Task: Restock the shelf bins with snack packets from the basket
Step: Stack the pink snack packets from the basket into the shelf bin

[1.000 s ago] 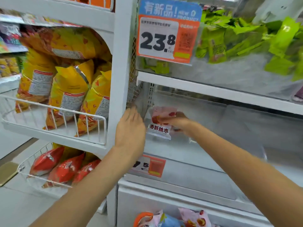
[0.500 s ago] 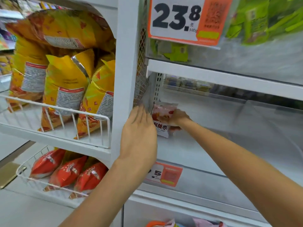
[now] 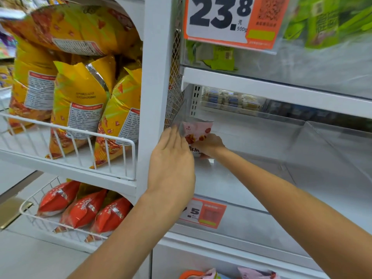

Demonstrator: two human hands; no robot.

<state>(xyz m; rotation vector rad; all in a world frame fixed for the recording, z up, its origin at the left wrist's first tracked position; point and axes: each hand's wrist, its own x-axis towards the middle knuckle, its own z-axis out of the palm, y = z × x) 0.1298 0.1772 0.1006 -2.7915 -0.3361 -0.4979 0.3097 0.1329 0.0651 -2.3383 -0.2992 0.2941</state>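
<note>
- While your right hand [image 3: 209, 144] reaches into the clear shelf bin [image 3: 251, 178], its fingers curl around a pink snack packet [image 3: 198, 129], holding it upright at the bin's far left end.
- Your left hand [image 3: 172, 162] lies flat with straight fingers against the bin's clear left wall, just beside the white upright post [image 3: 158, 77]; it grips nothing, and it seems to touch the packet's edge, though blur makes that uncertain.
- An orange price tag [image 3: 203, 213] sits on the bin's front, partly behind your left wrist.
- Yellow bags [image 3: 80, 101] stand in the wire rack to the left, with red packets [image 3: 84, 210] in the rack below.
- At the bottom edge, the basket's orange rim [image 3: 189, 274] shows with more pink packets [image 3: 255, 275].
</note>
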